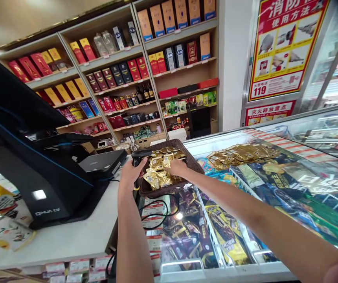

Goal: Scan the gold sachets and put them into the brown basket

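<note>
A black handheld barcode scanner (141, 153) is in my left hand (130, 173), its fingers wrapped round the handle and its head pointing right over the basket's left side. My right hand (177, 168) reaches into the brown wicker basket (193, 160) with its fingers closed at a gold foil packet (168, 159); the fingertips are partly hidden. More shiny gold packets (156, 180) lie loose in the basket, below and around that hand. The basket rests on the glass top of a chest freezer, beside the counter.
At left, a black checkout terminal (54, 177) stands on the white counter (77, 239). A black cable (154, 214) loops over the freezer glass. Gold packets (242, 154) lie in a row to the right of the basket. Shelves of boxed goods (116, 74) line the back wall.
</note>
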The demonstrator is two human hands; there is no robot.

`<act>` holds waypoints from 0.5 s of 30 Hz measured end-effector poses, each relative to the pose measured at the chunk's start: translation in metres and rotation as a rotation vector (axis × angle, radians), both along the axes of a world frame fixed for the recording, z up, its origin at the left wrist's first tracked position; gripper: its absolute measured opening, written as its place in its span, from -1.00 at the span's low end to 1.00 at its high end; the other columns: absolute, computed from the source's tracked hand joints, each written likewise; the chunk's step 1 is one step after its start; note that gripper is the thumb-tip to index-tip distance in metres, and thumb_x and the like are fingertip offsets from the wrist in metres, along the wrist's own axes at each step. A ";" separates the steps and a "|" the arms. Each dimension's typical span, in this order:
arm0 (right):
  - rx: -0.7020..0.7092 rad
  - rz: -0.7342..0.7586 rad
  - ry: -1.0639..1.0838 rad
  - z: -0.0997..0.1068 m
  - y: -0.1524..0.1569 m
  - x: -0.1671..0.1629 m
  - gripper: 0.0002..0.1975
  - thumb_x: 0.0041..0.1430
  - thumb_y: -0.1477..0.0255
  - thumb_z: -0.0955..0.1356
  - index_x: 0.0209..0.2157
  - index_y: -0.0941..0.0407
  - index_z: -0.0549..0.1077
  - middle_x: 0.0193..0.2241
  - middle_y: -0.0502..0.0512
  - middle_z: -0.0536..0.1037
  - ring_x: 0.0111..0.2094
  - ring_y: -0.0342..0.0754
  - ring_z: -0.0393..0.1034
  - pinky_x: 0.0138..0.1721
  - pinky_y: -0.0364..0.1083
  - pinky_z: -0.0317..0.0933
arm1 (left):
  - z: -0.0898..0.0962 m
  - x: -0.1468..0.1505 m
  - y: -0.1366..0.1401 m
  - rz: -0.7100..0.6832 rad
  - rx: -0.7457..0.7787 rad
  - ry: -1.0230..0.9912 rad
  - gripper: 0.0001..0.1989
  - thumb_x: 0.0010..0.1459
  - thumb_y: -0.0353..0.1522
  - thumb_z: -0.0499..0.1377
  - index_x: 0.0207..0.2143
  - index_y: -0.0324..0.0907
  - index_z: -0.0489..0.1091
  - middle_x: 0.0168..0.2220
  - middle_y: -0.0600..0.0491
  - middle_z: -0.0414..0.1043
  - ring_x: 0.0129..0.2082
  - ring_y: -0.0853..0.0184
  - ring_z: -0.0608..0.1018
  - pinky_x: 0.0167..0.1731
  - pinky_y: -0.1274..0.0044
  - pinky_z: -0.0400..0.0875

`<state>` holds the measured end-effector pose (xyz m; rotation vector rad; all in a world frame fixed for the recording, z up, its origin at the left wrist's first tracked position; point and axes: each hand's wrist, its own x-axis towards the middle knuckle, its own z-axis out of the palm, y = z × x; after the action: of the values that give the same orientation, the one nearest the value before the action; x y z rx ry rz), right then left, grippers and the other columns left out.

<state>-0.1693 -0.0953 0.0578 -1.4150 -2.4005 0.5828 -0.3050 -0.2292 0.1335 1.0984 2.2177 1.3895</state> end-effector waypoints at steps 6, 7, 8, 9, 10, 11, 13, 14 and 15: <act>0.000 -0.110 -0.007 -0.010 -0.006 -0.027 -0.33 -0.06 0.04 0.51 -0.02 0.20 0.50 0.12 0.41 0.39 0.20 0.28 0.21 0.09 0.12 0.19 | 0.007 0.013 -0.004 -0.035 0.041 -0.055 -0.51 -0.17 0.03 0.35 -0.41 -0.18 0.40 -0.56 0.08 0.39 -0.54 0.31 0.48 -0.54 0.53 0.38; -0.039 -0.106 0.007 -0.010 -0.005 -0.026 -0.34 -0.09 0.06 0.52 -0.04 0.20 0.50 0.11 0.42 0.40 0.18 0.29 0.25 0.08 0.13 0.20 | 0.007 0.014 -0.004 -0.041 0.048 -0.056 -0.51 -0.18 0.03 0.35 -0.42 -0.18 0.40 -0.56 0.08 0.39 -0.54 0.31 0.47 -0.55 0.53 0.37; -0.083 -0.098 0.026 -0.010 -0.003 -0.024 -0.36 -0.10 0.09 0.54 -0.05 0.19 0.50 0.08 0.41 0.43 0.15 0.29 0.30 0.05 0.12 0.22 | 0.008 0.015 -0.004 -0.048 0.054 -0.054 -0.51 -0.18 0.03 0.35 -0.43 -0.18 0.39 -0.57 0.08 0.39 -0.55 0.31 0.47 -0.56 0.53 0.36; -0.122 -0.094 0.051 -0.009 -0.002 -0.021 -0.41 -0.10 0.13 0.55 -0.08 0.17 0.50 0.04 0.39 0.47 0.10 0.27 0.35 0.00 0.09 0.26 | 0.007 0.016 -0.003 -0.054 0.056 -0.048 -0.51 -0.18 0.04 0.35 -0.44 -0.17 0.39 -0.58 0.07 0.39 -0.56 0.31 0.46 -0.57 0.53 0.35; -0.155 -0.094 0.080 -0.008 0.000 -0.018 -0.48 -0.08 0.18 0.55 -0.11 0.16 0.50 -0.01 0.36 0.51 0.05 0.25 0.41 -0.06 0.06 0.29 | 0.007 0.016 -0.003 -0.059 0.054 -0.037 -0.51 -0.18 0.04 0.35 -0.45 -0.17 0.38 -0.59 0.07 0.38 -0.57 0.31 0.46 -0.57 0.53 0.34; -0.177 -0.099 0.112 -0.007 0.002 -0.014 -0.56 -0.05 0.22 0.53 -0.15 0.14 0.50 -0.07 0.32 0.55 0.00 0.22 0.45 -0.12 0.02 0.30 | 0.007 0.016 -0.003 -0.061 0.049 -0.024 -0.51 -0.18 0.05 0.35 -0.46 -0.17 0.38 -0.61 0.06 0.38 -0.58 0.30 0.45 -0.58 0.53 0.32; -0.178 -0.130 0.185 -0.003 0.007 -0.004 -0.70 0.06 0.29 0.48 -0.19 0.12 0.49 -0.15 0.26 0.59 -0.07 0.16 0.50 -0.20 -0.04 0.31 | 0.006 0.016 -0.002 -0.068 0.041 -0.003 -0.50 -0.17 0.07 0.33 -0.47 -0.16 0.37 -0.62 0.05 0.39 -0.58 0.29 0.46 -0.58 0.53 0.31; -0.164 -0.154 0.224 -0.001 0.011 0.002 -0.73 0.11 0.31 0.45 -0.18 0.12 0.48 -0.16 0.25 0.59 -0.09 0.14 0.50 -0.21 -0.05 0.30 | 0.006 0.017 -0.001 -0.075 0.039 0.004 -0.49 -0.17 0.08 0.33 -0.46 -0.15 0.36 -0.62 0.05 0.39 -0.57 0.28 0.47 -0.58 0.53 0.31; -0.141 -0.179 0.265 0.001 0.014 0.008 -0.74 0.15 0.33 0.41 -0.14 0.13 0.45 -0.15 0.25 0.59 -0.10 0.13 0.50 -0.22 -0.05 0.31 | 0.007 0.017 -0.001 -0.081 0.040 0.011 -0.49 -0.16 0.09 0.32 -0.45 -0.15 0.36 -0.61 0.06 0.39 -0.57 0.28 0.47 -0.57 0.53 0.31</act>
<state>-0.1613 -0.0809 0.0586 -1.4852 -2.0382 0.8485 -0.2876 -0.2300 0.1401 1.1984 2.1372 1.4028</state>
